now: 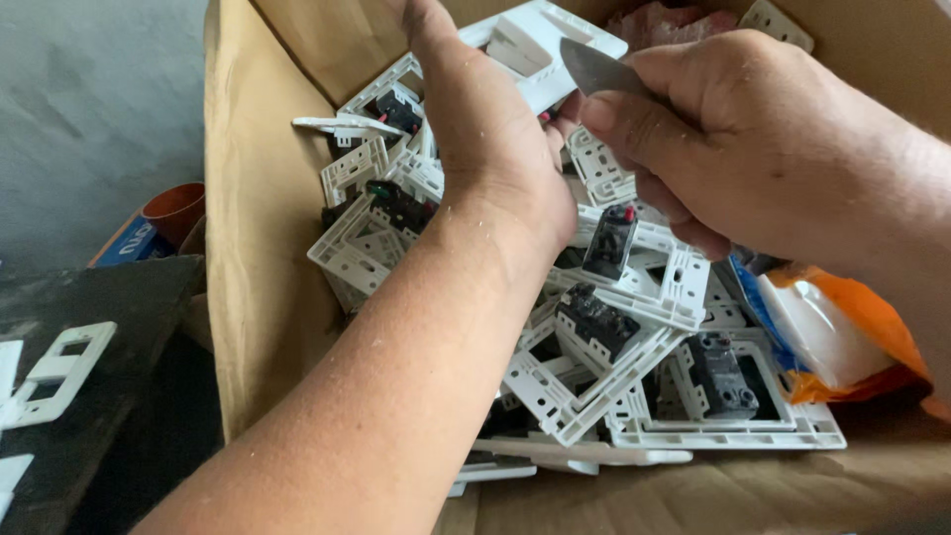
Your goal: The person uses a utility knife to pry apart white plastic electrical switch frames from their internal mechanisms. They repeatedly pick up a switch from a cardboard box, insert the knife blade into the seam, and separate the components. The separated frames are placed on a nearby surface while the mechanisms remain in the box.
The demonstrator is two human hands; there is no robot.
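A: Reaching into the cardboard box [267,248], the left hand [485,129] lies on the heap of white switch frames [594,386], doesn't it?

B: Yes. Its back faces the camera and its fingers go down among the frames at the far side of the pile. I cannot tell whether they grip one or only rest there, since the fingertips are hidden.

A: And the right hand [753,139]?

B: It is clenched around a knife [599,71]. The grey blade sticks out to the left past the thumb, pointing toward the left hand and hanging just above a white switch plate [535,45] at the far end of the box.

A: What lies in the heap?

B: White plastic frames, tumbled at all angles, several with a black switch module [718,376] still seated in them. One module near the middle has a small red tip.

A: Anything else in the box?

B: An orange and white plastic bag [842,337] at the right, under the right wrist.

A: Outside it?

B: At the left, a dark tabletop [109,297] bears a loose white frame [54,376]; farther off stands an orange-brown pipe piece [176,210].
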